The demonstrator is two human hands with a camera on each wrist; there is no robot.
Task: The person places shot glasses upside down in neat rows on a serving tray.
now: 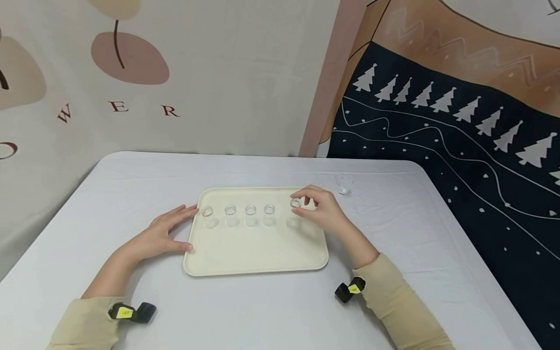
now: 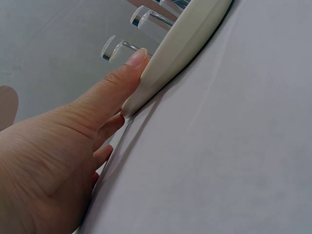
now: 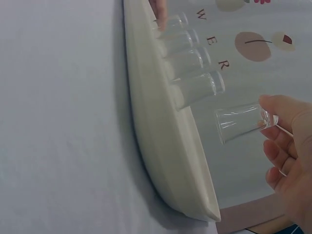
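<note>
A cream tray [image 1: 253,255] lies on the table, with a row of small clear glass vials [image 1: 251,214] standing in its back left half. My right hand [image 1: 321,206] pinches another clear glass vial [image 3: 238,123] by its neck between thumb and fingertips. That vial hangs upright over the tray's back right part, and the right wrist view shows it apart from the tray. At the tray's left edge, my left hand [image 1: 159,233] rests with fingers spread, its thumb [image 2: 117,80] touching the rim.
One more clear glass vial [image 1: 344,184] stands on the white-covered table [image 1: 245,311], behind and right of the tray. Printed cloths [image 1: 245,97] hang behind the table and along its right side.
</note>
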